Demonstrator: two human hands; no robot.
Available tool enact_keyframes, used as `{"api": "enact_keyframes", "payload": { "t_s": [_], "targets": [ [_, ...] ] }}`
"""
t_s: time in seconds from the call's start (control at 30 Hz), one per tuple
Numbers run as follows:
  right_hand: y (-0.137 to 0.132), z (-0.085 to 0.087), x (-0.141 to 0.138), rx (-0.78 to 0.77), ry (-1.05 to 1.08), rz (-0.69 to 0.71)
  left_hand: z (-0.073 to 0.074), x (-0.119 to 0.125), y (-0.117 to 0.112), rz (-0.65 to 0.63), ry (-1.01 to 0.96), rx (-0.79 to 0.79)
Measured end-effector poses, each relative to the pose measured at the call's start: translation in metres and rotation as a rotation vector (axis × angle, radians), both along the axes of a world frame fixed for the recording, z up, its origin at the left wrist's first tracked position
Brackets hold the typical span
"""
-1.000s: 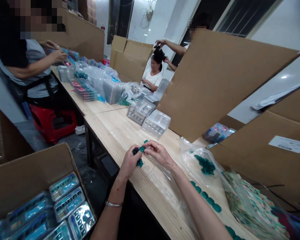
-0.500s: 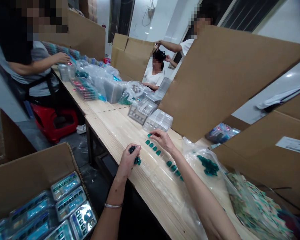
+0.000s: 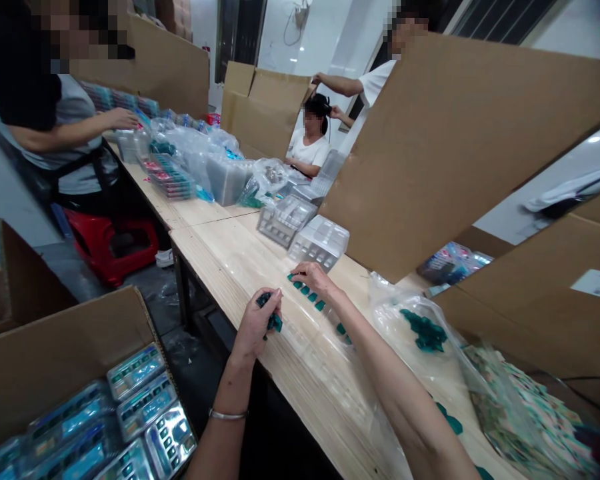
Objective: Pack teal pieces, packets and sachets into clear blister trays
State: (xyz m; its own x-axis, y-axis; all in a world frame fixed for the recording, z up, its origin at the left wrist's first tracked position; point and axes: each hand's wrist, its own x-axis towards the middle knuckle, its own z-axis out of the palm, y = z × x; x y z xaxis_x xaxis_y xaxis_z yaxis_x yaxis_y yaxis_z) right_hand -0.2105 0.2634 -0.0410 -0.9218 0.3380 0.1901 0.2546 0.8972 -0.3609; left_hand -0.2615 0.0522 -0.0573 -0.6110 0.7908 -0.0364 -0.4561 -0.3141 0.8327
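Observation:
My left hand [image 3: 254, 328] is closed around several small dark green plastic pieces [image 3: 276, 323], held over the near edge of the wooden table. Farther along the table, my right hand [image 3: 316, 277] pinches one green piece [image 3: 291, 277] at the far end of a row. The row of green pieces [image 3: 313, 297] sits in clear plastic trays [image 3: 325, 367], whose outlines are faint against the wood. My right forearm hides part of the row. To the right of that arm, more green pieces [image 3: 425, 331] lie on a clear plastic bag [image 3: 385, 300].
Clear plastic shell stacks [image 3: 320, 241] stand beyond my right hand. A tall cardboard panel [image 3: 455, 133] rises on the right, near a bag of printed cards [image 3: 525, 407]. At lower left, a cardboard box [image 3: 70, 327] holds blue packs [image 3: 140, 413]. Co-workers [image 3: 75, 120] are across the room.
My right hand has shifted slightly left and lower, bringing the pinched green piece down to the row's far end. My left hand stays closed on its pieces. The view has tilted slightly.

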Motion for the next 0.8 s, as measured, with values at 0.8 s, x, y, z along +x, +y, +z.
{"api": "enact_keyframes", "payload": {
  "t_s": [0.8],
  "targets": [
    [-0.110,0.065,0.052,-0.357,0.109,0.206,0.014,0.022,-0.001,-0.252,-0.075,0.083]
  ]
}}
